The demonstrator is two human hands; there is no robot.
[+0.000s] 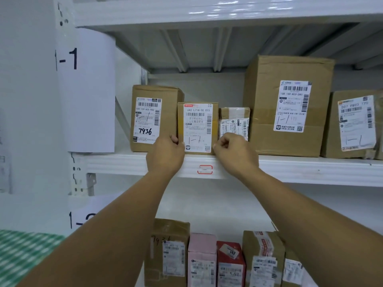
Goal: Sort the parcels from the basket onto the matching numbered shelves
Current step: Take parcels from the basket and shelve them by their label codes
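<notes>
white shelf [128,164] tagged 1-1, lined with parcels.
left hand [165,155] and right hand [234,152] gripped the edges of a small upright parcel [198,127] marked 1-1.

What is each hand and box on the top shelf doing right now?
Left hand: gripping the small parcel's left edge.
Right hand: pinching its right edge.
Small parcel: upright on the shelf, label forward.
7936 box: upright, untouched.
Big box: upright, taped shut.
</notes>
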